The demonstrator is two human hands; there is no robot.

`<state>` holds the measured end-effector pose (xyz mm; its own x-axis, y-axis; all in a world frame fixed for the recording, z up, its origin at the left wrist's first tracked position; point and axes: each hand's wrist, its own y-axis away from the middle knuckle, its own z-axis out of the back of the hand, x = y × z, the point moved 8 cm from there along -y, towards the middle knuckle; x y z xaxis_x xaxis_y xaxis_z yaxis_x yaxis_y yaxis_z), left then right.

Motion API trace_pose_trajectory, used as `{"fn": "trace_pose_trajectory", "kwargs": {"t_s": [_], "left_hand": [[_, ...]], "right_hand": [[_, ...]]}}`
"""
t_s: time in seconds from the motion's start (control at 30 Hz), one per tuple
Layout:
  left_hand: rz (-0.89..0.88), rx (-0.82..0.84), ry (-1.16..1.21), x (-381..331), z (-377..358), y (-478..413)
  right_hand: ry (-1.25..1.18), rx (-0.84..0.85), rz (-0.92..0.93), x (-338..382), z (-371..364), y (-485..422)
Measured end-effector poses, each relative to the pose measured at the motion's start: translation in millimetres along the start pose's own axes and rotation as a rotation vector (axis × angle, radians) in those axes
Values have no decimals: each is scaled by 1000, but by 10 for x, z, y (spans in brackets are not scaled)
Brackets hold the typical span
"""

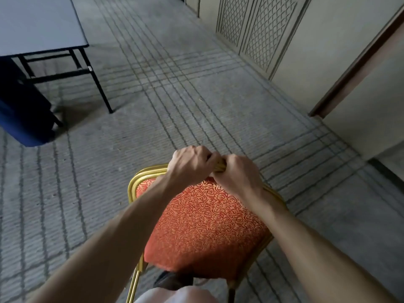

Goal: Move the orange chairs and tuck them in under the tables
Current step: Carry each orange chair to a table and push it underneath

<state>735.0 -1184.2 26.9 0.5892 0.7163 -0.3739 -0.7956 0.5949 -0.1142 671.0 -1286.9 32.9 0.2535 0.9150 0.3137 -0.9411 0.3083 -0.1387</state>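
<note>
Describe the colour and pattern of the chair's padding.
The padding is orange-red with pale gold swirls, set in a gold frame; head view shows it.

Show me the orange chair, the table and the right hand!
orange chair (pixel 203 226): head view, patterned cushion.
table (pixel 39 22): head view, bare grey top.
right hand (pixel 238 176): head view, back of hand.

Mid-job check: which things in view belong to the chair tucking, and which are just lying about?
Job: orange chair, gripped at its gold frame by left hand and right hand; grey table.
Bystanders: blue object beside the table; lattice wall panels.
</note>
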Motion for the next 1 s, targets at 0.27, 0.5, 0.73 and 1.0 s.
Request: {"fn": "trace_pose_trajectory", "kwargs": {"t_s": [0.27,0.5,0.73,1.0], "left_hand": [[-118,-11,-81,222,96,-1009],[-30,-133,-83,614,713,-1494],[14,-130,-179,945,517,-1828],[172,-66,-107,1430,132,-2912]], "right_hand": [[24,4,65,8,-50,-1064],[55,-182,285,464,91,-1874],[-38,-291,470,498,-172,-2251],[-9,-135,494,211,-739,-3420]]}}
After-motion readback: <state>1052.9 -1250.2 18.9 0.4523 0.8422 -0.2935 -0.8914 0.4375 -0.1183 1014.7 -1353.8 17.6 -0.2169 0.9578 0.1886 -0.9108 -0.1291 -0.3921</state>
